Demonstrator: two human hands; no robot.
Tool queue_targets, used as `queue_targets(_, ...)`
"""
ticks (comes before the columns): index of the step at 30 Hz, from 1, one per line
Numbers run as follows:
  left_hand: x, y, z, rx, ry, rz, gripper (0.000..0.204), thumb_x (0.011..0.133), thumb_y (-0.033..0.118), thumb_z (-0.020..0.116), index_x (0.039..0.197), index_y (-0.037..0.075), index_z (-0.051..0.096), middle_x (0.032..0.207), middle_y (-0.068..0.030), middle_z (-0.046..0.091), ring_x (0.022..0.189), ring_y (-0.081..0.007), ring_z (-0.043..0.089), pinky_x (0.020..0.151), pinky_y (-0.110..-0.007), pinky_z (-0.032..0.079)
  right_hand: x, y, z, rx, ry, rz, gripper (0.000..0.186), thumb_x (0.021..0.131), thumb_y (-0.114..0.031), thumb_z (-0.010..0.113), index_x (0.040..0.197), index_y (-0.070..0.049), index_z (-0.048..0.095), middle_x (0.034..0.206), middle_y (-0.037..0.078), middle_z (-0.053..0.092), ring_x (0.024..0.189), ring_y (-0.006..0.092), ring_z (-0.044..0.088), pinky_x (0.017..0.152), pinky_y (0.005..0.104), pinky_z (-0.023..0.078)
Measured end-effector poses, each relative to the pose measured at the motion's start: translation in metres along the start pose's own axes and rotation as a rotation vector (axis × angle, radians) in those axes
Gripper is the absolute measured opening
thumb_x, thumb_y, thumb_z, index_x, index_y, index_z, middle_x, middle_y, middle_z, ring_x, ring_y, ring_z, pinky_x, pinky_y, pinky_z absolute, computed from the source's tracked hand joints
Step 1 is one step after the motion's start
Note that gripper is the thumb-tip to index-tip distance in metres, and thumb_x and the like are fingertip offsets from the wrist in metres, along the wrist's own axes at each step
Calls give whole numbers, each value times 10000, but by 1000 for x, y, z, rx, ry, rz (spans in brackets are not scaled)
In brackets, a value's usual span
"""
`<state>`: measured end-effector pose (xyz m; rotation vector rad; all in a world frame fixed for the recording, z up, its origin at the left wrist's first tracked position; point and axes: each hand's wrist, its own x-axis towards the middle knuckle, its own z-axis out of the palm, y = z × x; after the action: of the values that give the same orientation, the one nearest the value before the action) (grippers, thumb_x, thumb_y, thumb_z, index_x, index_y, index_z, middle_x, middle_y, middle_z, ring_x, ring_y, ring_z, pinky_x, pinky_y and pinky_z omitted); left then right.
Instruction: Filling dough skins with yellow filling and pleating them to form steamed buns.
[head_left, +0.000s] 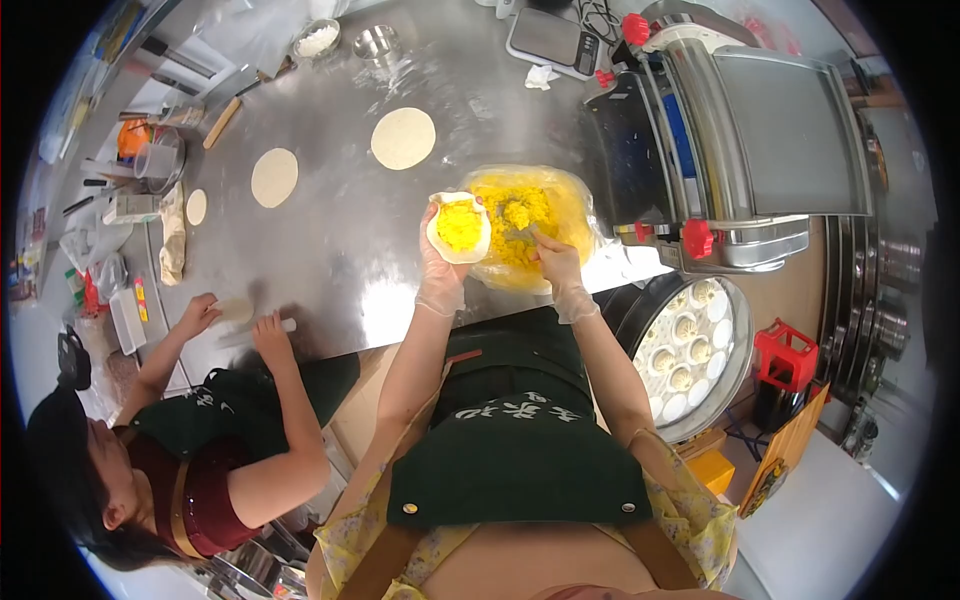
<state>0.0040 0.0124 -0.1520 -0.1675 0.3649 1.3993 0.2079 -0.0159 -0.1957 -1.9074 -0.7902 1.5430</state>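
Largest first: we note a steel tabletop (330,245), dusted with flour in places, running under most of the work. On its right side stands a sheeting machine (790,130) with red knobs. At our left a co-worker (262,440) in a dark apron bends over a piece of dough and a pale rolling pin (289,325). Near the person's right forearm we find a round steamer tray (745,365) holding pale buns, some on paper rounds. Straight ahead of the person sits a plastic-lined bowl (572,192) of crumbly yellow filling. Flat dough discs lie well apart beyond it, one nearer the bowl (403,139), another farther left (274,178). The left grip (445,272), thinly gloved, is cupped around the dough wrapper (472,252), holding it clear of the tabletop just beside the bowl, with a heap of filling in its middle. The right grip (560,262) is clamped on a flat spatula (522,234), whose grey blade reaches into the bowl. We judge the step in hand to be filling the wrapper; the next move seems to call for either one more scoop, pressed in lightly, or gathering the rim without smearing it.
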Motion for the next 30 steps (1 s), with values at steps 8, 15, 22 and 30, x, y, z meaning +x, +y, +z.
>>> queue_targets(8,23,-23,-6,27,163,-121,487,901,397,576,1177,-4,594,1097,-165,667,1034,-308,636,923,-432,530,-74,-48,7,249,32,-109,323,961,-23,532,1254,-71,658,802,-3,595,521,55,427,470,197,337)
queue_targets(15,32,-49,5,20,112,-223,480,906,401,567,1183,10,591,1110,-159,664,1041,-296,633,936,-424,518,-79,-15,48,-827,599,-956,544,763,15,648,1296,-87,612,781,93,549,607,252,602,502,366,505)
queue_targets(22,35,-49,-2,81,84,-194,472,913,404,555,1185,21,593,1119,-166,658,1042,-296,629,939,-426,513,-91,-37,26,-579,507,-889,502,797,103,596,1277,-44,620,786,114,578,619,248,596,600,321,512)
queue_targets(30,39,-37,-3,85,23,-255,457,920,394,551,1200,36,594,1126,-154,659,1038,-303,626,941,-438,511,-116,-23,7,-503,326,-884,518,779,101,608,1259,-89,642,796,119,609,624,253,622,564,337,503)
